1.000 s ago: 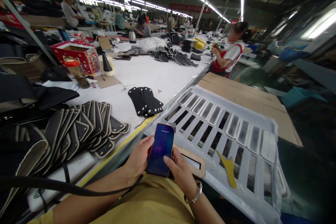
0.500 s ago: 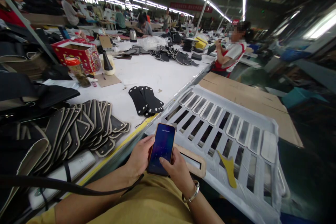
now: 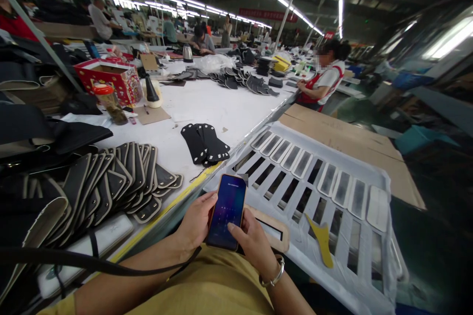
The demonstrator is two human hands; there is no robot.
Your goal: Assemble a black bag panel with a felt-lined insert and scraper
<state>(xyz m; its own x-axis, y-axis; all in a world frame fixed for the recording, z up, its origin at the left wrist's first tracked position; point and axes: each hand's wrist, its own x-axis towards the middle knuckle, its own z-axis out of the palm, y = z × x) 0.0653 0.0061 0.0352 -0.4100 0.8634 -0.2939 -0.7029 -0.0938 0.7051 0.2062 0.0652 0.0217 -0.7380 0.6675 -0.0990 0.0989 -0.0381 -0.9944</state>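
A smartphone [image 3: 226,206] with a lit, dark blue screen is upright between my two hands, just above my lap. Its screen bears a line of small text and a faint keypad. My left hand [image 3: 197,221] grips the phone's left edge. My right hand [image 3: 254,243] holds the lower right side, its thumb lying on the glass over the keypad. Behind the right hand lies a beige frame-like piece [image 3: 273,229] with a dark slot. Left of my hands, black pieces with pale edges and studs [image 3: 121,177] lie fanned in a pile.
A slatted pale rack [image 3: 295,197] stands at right, with flat oblong pieces and a yellow tool [image 3: 321,241] on it. Black cut pieces [image 3: 205,142] lie on the white table [image 3: 155,133]. A co-worker [image 3: 325,78] stands beyond a cardboard sheet [image 3: 343,152].
My right thumb has shifted slightly right and down on the screen, and the keypad marks look a little different. The co-worker at right has lowered their hands and head.
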